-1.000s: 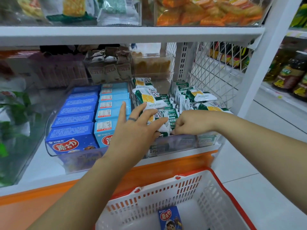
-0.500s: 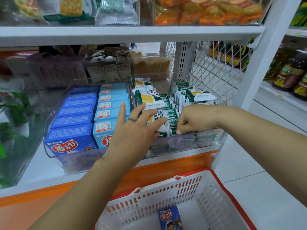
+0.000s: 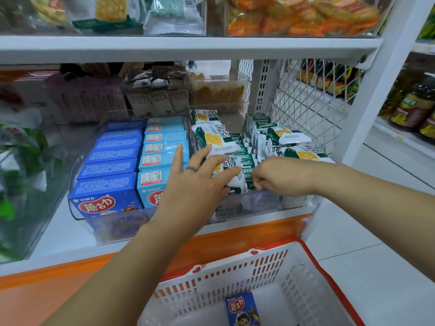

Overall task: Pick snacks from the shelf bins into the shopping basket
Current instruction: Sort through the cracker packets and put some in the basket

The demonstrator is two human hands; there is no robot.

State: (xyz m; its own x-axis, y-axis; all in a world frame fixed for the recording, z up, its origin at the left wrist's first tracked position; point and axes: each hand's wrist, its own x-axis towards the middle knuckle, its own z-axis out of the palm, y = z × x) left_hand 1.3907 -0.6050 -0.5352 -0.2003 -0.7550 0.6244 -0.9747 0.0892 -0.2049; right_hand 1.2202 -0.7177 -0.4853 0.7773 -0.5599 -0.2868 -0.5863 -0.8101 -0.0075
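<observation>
Cracker packets (image 3: 217, 140), green and white, fill the right-hand clear bin (image 3: 261, 204) on the shelf (image 3: 61, 234), some standing on edge in rows and others lying loose on top. Judging by their crimped film wrappers, they are light, soft-walled and rather slippery, with brittle contents that a hard squeeze could crack. The crimped top seam, or the two flat faces of an upright packet, looks the best place to pinch. Left hand (image 3: 197, 187): reaches in from the near left, palm down, fingers (image 3: 203, 157) straight and spread, resting on the loose packets at the near left of the bin and gripping nothing. Right hand (image 3: 282, 175): comes in from the right above the bin's near wall, knuckles up, fingers curled down onto the tops of the upright packets, just beside the left fingertips. Its thumb is hidden, so whether a packet is actually pinched cannot be told. Shopping basket (image 3: 237, 261): white with a red rim, below the shelf on the near side, holding one blue box (image 3: 242, 309). Blue boxes (image 3: 110, 165) fill the neighbouring bin to the left.
</observation>
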